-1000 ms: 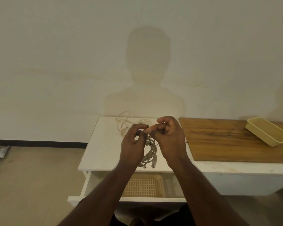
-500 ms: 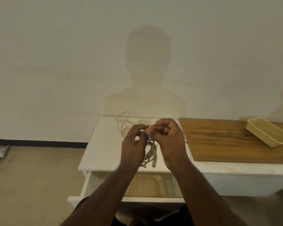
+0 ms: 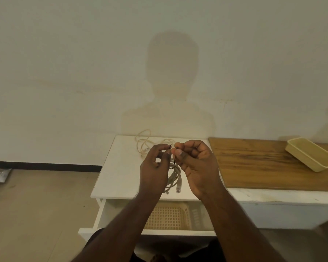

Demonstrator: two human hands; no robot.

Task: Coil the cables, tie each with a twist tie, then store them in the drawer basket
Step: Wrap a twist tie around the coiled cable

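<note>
**A:** Plain wall behind, a white table (image 3: pixel 119 167) against it with its drawer (image 3: pixel 102 214) pulled open below. Taking that table as the landmark, how far along does the job look?

**B:** Part way, I'd judge. Above the table's front edge both hands hold a grey cable (image 3: pixel 175 175) that is already wound into a coil. The tie (image 3: pixel 172 163) is going round it now, so this one is coiled but not yet fastened.

**A:** What are the hands doing exactly?

**B:** The left hand (image 3: pixel 155 167) has thumb and forefinger pinched on one dark end of the tie, which pokes up between them. The right hand (image 3: pixel 195 165) has its fingers curled in, pinching the other end just beside the left fingertips. The coil hangs from the tie.

**A:** How does the cable look?

**B:** Pale grey, thin, several loose loops bunched together, with two plugs dangling at the bottom near the table's front edge. The tie is a thin dark wire with a small loop round the top of the bundle; whether it is twisted closed yet I cannot tell.

**A:** And what's left?

**B:** A second, cream cable (image 3: pixel 143 143) lies loose at the back of the table, near the wall, neither coiled nor tied. The basket (image 3: pixel 170 216) sits in the drawer under the table's front, and I see no cable in the part that shows. So finishing this tie, doing the second cable, then storing both.
</note>
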